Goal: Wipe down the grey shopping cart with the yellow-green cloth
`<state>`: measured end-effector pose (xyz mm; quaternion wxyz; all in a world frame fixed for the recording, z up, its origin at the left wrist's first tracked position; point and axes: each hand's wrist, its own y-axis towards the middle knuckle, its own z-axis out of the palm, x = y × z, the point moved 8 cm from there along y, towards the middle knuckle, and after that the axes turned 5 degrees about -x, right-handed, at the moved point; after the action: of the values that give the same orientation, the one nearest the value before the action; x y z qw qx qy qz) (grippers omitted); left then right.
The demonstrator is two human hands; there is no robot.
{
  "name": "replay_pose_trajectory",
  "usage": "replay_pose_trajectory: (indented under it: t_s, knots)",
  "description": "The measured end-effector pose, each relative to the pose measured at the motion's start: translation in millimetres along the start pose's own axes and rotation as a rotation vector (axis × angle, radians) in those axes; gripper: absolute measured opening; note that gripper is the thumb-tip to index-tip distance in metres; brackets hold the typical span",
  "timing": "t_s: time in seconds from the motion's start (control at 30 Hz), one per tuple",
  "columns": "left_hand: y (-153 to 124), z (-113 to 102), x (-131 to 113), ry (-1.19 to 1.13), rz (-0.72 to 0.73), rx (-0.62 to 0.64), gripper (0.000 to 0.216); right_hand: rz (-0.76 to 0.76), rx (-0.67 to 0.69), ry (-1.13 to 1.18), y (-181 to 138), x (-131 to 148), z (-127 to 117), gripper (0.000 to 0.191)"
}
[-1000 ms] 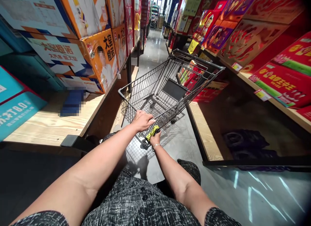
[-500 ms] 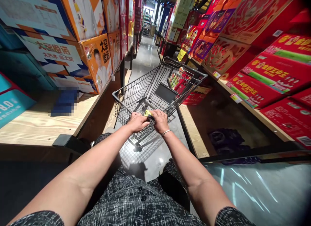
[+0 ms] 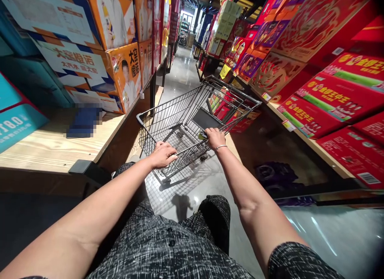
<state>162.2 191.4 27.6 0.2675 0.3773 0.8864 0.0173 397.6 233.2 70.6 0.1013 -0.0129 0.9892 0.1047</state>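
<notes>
A: Cloth [image 3: 202, 135] first. Where?
B: Mostly under the right hand [image 3: 215, 138], on the cart rim [image 3: 192, 147], part-way toward the handle end. Pinched there by curled fingers, by the look.
A: Changed since half a second ago?
B: Slid along the cart rim, away from the left hand [image 3: 163, 154]; before, close beside it. Likely means on to a fresh stretch.
A: And on the left?
B: Draped over the cart rim around the near corner, with fingers bent and thumb hidden. Can't tell how tight.
A: Other hard bits?
B: No telling the cloth's full shape under the palm. Can't place the red-and-green box [image 3: 225, 108] past the black panel [image 3: 207, 119]: carried aboard or only showing through.
A: Farther out?
B: Blurred out on the left wooden shelf [image 3: 54, 155]: a blue thing [image 3: 84, 123], near orange cartons [image 3: 126, 79]. Opposite: red boxes [image 3: 333, 95] above, purple packs [image 3: 276, 173] below, too dark to read.
</notes>
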Motion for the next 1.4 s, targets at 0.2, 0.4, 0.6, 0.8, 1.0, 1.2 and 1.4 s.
replay_pose_trajectory:
  t_s: [0.2, 0.4, 0.6, 0.8, 1.0, 1.2, 1.4]
  knots:
    - [-3.9, -8.1, 11.0, -0.047, 0.04, -0.003, 0.028, 0.047, -0.012, 0.02, -19.6, 5.5, 1.0, 0.03]
    - [2.8, -11.9, 15.2, -0.014, 0.057, -0.008, 0.029, 0.088, -0.094, 0.159, -44.0, -2.0, 1.5, 0.054]
    - [11.8, -6.6, -15.6, 0.135, -0.016, 0.042, 0.053, 0.085, -0.324, 0.3, -73.6, 15.0, 9.1, 0.061]
    - [5.5, 0.6, -14.2, 0.183, -0.084, 0.044, 0.055, -0.082, -0.252, 0.357, -110.2, 87.5, 68.2, 0.05]
    - [5.8, -8.0, 2.3, 0.203, -0.074, 0.023, 0.043, -0.293, 0.044, 0.391, -136.6, 141.5, 148.5, 0.039]
    - [12.6, -11.7, 14.6, 0.271, -0.065, -0.024, 0.046, -0.349, 0.258, 0.347, -151.0, 140.8, 173.3, 0.028]
    - [17.6, -16.3, 37.7, 0.332, -0.058, 0.043, 0.05, -0.262, -0.181, 0.228, -142.3, 74.3, 88.8, 0.037]
